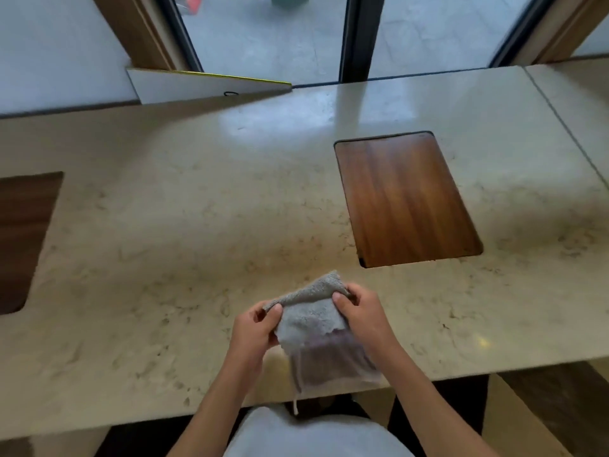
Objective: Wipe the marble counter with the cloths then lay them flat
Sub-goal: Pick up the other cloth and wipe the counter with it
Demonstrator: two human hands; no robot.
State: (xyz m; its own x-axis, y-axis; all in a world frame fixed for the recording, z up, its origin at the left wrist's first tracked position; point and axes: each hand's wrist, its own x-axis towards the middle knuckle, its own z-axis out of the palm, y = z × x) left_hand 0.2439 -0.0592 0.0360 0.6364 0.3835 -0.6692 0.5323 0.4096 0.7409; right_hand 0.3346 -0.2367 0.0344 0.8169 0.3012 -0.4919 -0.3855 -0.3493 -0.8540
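Person stood at the near edge of the counter, pale shirt (pixel 316 437) visible at bottom of frame, both bare forearms reaching forward. Left hand (pixel 255 331) and right hand (pixel 361 313) were close together, each pinching a top corner of a grey cloth (pixel 309 319) between thumb and fingers. Cloth was lifted off the surface, top edge folded over toward the far side, lower part hanging down past the counter's front edge. Lower section of the cloth looked thinner and blurred, darker purple-brown tone showing there; couldn't tell if that was a second cloth behind it. A thin white string or tag (pixel 296 405) dangled from the bottom edge.

Marble counter (pixel 171 232) was beige with brown veining, glossy, bare around the hands. Wooden inset panel (pixel 403 199) sat flush in the counter, beyond and to the right of the hands, well apart from the cloth. Another dark wood inset (pixel 23 232) was cut off at the left edge. A seam ran across the counter at far right.

At the back edge, a white board with a yellow edge (pixel 204 84) leaned left of centre. Behind it, dark-framed glass doors (pixel 357 37) showed grey paving outside.
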